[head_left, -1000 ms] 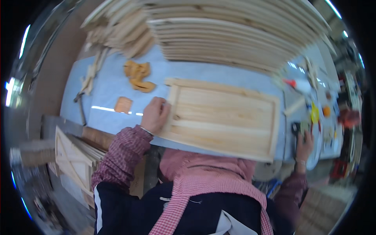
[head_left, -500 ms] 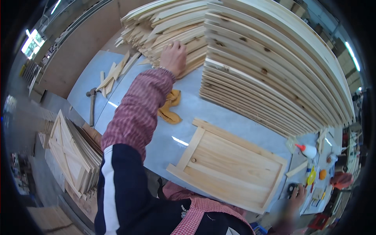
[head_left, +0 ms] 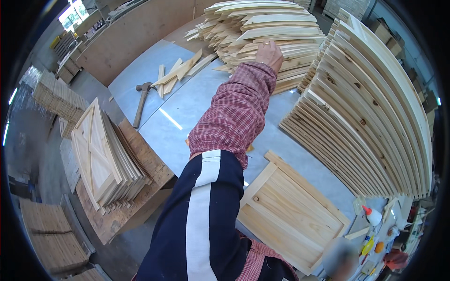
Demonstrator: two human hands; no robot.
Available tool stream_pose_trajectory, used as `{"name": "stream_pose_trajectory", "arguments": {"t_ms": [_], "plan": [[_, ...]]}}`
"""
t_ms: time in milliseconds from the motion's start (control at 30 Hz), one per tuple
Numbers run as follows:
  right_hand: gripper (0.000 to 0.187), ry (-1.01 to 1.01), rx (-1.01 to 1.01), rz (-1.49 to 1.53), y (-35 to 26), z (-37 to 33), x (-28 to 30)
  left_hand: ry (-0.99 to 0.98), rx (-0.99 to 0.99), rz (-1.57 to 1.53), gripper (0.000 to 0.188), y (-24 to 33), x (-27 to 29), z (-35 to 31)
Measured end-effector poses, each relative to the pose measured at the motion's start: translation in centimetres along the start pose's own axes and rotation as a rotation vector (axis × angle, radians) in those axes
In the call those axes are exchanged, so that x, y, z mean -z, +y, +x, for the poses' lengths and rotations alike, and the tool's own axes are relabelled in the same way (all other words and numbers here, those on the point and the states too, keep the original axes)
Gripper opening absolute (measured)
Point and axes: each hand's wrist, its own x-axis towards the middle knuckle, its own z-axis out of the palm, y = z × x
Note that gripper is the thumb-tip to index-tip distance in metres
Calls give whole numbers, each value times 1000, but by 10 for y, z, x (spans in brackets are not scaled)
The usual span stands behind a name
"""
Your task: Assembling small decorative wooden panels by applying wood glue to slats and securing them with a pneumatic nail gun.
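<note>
My left hand reaches far forward to a pile of pale wooden strips with angled ends. Its fingers are curled over one strip at the near side of the pile. Nearer to me lies a framed wooden panel, flat on the grey-blue table. Beyond the panel's near right corner, my right hand is a blurred patch at the lower edge; its fingers cannot be made out. A yellow-orange cloth, mostly hidden, lies under my left forearm.
A tall stack of wooden panels fills the right side. A hammer and loose strips lie at left. A red-capped white bottle and small tools stand at right. More cross-braced panels lean on a lower bench at left.
The view has swung left, so the table and stacks appear farther right. My left hand stays at the strip pile, a little farther right along it. My right hand has become blurred.
</note>
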Motion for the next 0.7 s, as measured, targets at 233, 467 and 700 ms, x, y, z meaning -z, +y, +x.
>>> {"name": "stream_pose_trajectory", "arguments": {"t_ms": [233,467,700], "plan": [[26,9,67,65,-12,-12,13,3,41,-133,20,-12,12,-14],[29,15,12,7,-9,-19,23,339,356,-172,30,-180,44,-88],[29,2,34,-40,-24,-14,13,-411,793,-11,82,-252,2,-155]]}}
